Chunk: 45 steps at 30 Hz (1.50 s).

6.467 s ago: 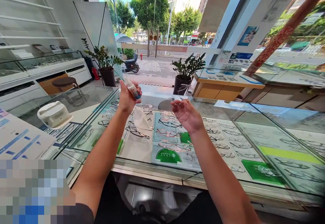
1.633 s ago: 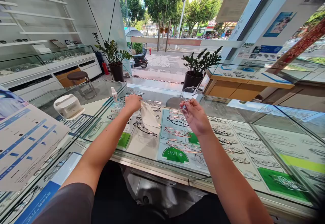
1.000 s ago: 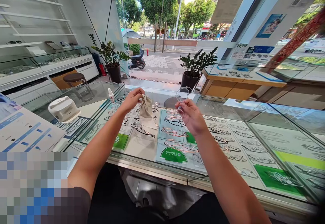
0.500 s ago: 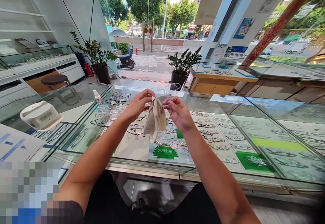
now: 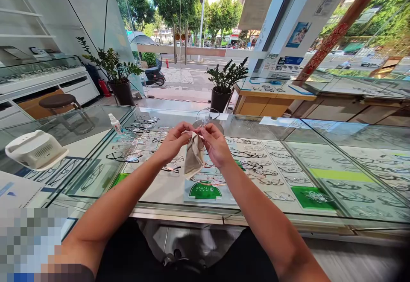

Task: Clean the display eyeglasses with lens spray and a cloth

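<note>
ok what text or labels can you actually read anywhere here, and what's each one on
"MONOE", roughly, the last letters unsure: white letters on the green semicircle sign inside the glass display case; the smaller line beneath is too small to read.
Blue poster by the window: print too small to read.
Spray bottle label: blurred, unreadable.
Green card at the right in the case: white logo, unreadable.
Paper at the far left: print unreadable.

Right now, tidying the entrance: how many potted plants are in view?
2. One potted plant stands left of the doorway; the other potted plant stands right, beside the wooden counter.
</note>
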{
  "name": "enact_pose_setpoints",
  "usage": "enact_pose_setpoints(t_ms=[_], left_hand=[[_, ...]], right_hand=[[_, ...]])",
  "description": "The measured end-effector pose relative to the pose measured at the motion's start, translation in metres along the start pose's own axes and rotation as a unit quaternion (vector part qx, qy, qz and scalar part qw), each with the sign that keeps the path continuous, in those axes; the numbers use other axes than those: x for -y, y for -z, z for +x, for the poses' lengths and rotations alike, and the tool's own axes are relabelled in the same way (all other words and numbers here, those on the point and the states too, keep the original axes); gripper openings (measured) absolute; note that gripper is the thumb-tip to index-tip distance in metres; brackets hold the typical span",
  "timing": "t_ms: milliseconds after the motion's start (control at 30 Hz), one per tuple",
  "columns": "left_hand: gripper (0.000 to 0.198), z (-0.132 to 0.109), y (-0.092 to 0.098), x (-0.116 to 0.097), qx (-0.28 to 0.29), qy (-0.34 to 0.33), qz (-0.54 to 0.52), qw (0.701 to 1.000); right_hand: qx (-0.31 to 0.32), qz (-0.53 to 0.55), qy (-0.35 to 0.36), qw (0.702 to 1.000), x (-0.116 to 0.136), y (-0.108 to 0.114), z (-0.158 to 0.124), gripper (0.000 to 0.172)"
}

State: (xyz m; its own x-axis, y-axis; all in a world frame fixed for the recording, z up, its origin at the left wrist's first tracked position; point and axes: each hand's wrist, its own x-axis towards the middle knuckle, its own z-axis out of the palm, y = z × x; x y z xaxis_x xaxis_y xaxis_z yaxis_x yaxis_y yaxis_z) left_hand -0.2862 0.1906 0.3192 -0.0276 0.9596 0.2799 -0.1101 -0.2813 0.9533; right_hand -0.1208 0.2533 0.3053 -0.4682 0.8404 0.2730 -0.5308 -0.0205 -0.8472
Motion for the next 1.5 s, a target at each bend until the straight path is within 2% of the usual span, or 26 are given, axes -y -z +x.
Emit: enact_pose_setpoints(t_ms=[233, 400, 667, 1033, 1167, 1333, 1500], left_hand=[[0.054, 0.001, -0.003, 0.014, -0.009, 0.008, -0.027, 1.000], [0.063, 0.001, -0.004, 0.016, 0.035, 0.067, -0.050, 0.996], [0.061, 0.000, -0.004, 0.008, 0.084, 0.074, -0.004, 0.994], [0.056, -0.001, -0.004, 0.015, 0.113, 0.089, -0.155, 0.977], [0.049, -0.002, -0.005, 0.018, 0.108, 0.076, -0.120, 0.984], [0.061, -0.003, -0.005, 0.025, 0.119, 0.071, -0.094, 0.986], [0.049, -0.003, -0.003, 0.020, 0.137, 0.050, -0.113, 0.983]], right_hand=[[0.013, 0.011, 0.005, 1.000, 0.002, -0.004, -0.003, 0.044], [0.021, 0.032, 0.005, 0.999, 0.006, -0.004, -0.004, 0.042], [0.018, 0.046, -0.002, 0.999, 0.007, -0.002, -0.004, 0.041], [0.041, 0.070, -0.018, 0.996, 0.007, -0.004, -0.005, 0.039], [0.032, 0.083, -0.025, 0.996, 0.007, -0.003, -0.004, 0.040], [0.033, 0.092, -0.027, 0.995, 0.007, -0.003, -0.003, 0.039], [0.035, 0.100, -0.036, 0.994, 0.009, -0.004, -0.004, 0.037]])
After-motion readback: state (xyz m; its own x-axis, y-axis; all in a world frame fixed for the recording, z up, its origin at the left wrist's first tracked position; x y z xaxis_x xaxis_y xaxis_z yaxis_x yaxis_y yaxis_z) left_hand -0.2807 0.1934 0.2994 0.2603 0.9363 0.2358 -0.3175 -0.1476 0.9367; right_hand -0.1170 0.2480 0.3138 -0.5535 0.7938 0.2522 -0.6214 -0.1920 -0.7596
